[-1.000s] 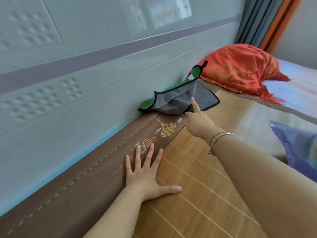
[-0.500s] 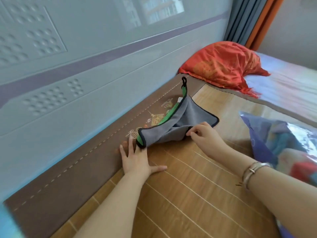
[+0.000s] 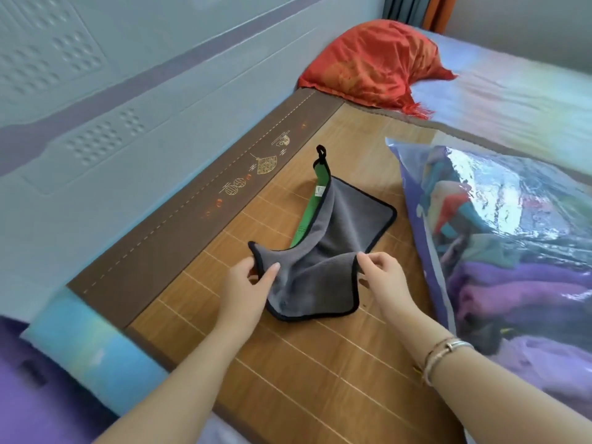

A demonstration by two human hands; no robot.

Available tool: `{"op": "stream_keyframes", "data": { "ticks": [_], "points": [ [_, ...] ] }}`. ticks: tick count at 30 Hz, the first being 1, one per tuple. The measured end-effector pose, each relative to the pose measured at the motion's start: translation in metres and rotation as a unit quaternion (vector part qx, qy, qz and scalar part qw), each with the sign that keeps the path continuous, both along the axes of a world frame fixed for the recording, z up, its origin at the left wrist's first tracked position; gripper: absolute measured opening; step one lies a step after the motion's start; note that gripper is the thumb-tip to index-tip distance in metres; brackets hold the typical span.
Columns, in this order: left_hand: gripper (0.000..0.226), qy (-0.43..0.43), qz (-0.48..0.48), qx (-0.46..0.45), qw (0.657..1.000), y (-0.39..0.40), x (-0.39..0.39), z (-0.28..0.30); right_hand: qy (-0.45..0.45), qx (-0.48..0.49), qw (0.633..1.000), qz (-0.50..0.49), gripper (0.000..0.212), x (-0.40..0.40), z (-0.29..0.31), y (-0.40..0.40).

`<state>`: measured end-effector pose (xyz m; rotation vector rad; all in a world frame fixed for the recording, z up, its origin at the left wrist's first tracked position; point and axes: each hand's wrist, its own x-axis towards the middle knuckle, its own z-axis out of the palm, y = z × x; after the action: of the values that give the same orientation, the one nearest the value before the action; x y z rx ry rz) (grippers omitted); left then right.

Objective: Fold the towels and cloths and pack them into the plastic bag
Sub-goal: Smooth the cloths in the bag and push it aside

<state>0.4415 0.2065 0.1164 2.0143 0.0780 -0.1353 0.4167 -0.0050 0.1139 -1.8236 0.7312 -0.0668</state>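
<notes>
Bed [image 3: 528,100]: pale sheet at the far right, with a woven bamboo mat with a brown embroidered border [image 3: 288,363] laid along the grey padded headboard [image 3: 128,91].

Clear plastic bag with a purple printed edge [image 3: 416,219]: lies on the right side of the mat, already holding folded purple and mixed-colour cloths.

Orange-red tasselled pillow [image 3: 374,62]: at the far end of the mat.

Grey microfibre cloth with black binding and green reverse [image 3: 346,225]: near the mat's middle, just left of the bag, partly lifted and rumpled.

Left hand [image 3: 246,293]: grip pinched closed on the cloth's near left edge.

Right hand [image 3: 384,277]: grip pinched closed on the near right edge. 2 metal bangles [image 3: 443,350] sit on that wrist.
</notes>
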Motion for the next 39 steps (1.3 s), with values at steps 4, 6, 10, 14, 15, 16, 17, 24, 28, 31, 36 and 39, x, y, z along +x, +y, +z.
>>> {"op": "stream_keyframes", "data": {
  "ticks": [4,6,10,14,15,16,17,24,28,31,36,39],
  "points": [
    [0.018,0.164,0.191,-0.276,0.928,0.009,-0.046,0.002,0.035,0.159,0.982,-0.1,0.045,-0.031,-0.017,0.015],
    [0.024,0.2,0.236,-0.323,0.895,0.015,-0.063,-0.003,0.095,0.149,0.982,-0.067,0.059,-0.046,-0.019,0.023],
    [0.033,0.235,0.233,-0.25,0.91,0.042,-0.089,-0.017,0.223,0.014,0.973,0.056,0.038,-0.081,-0.014,0.039],
    [0.046,0.245,0.25,-0.212,0.912,0.074,-0.096,-0.019,0.18,-0.04,0.983,0.023,0.035,-0.104,0.004,0.034],
    [0.047,0.236,0.255,-0.21,0.914,0.08,-0.096,-0.016,0.164,-0.042,0.985,0.013,0.036,-0.109,0.01,0.032],
    [0.049,0.227,0.253,-0.206,0.918,0.084,-0.096,-0.013,0.151,-0.041,0.988,0.009,0.038,-0.113,0.013,0.031],
    [0.052,0.22,0.243,-0.191,0.925,0.089,-0.097,-0.011,0.14,-0.034,0.99,0.009,0.039,-0.117,0.014,0.03],
    [0.028,0.182,0.027,-0.004,0.983,0.11,-0.109,0.008,0.159,0.027,0.97,0.18,0.027,-0.136,0.026,0.029],
    [0.049,0.145,-0.048,0.097,0.983,0.113,-0.111,0.014,0.116,-0.205,0.929,0.287,0.042,-0.142,0.021,0.025],
    [0.042,0.077,-0.051,0.18,0.979,0.111,-0.111,0.018,0.039,-0.4,0.856,0.324,0.028,-0.142,0.014,0.021],
    [0.012,-0.035,-0.058,0.277,0.958,0.118,-0.096,0.032,-0.041,-0.39,0.863,0.32,0.014,-0.137,0.023,0.007],
    [0.01,-0.05,-0.071,0.267,0.96,0.121,-0.082,0.043,-0.011,-0.163,0.935,0.314,0.008,-0.13,0.036,-0.002]
  ]
}}
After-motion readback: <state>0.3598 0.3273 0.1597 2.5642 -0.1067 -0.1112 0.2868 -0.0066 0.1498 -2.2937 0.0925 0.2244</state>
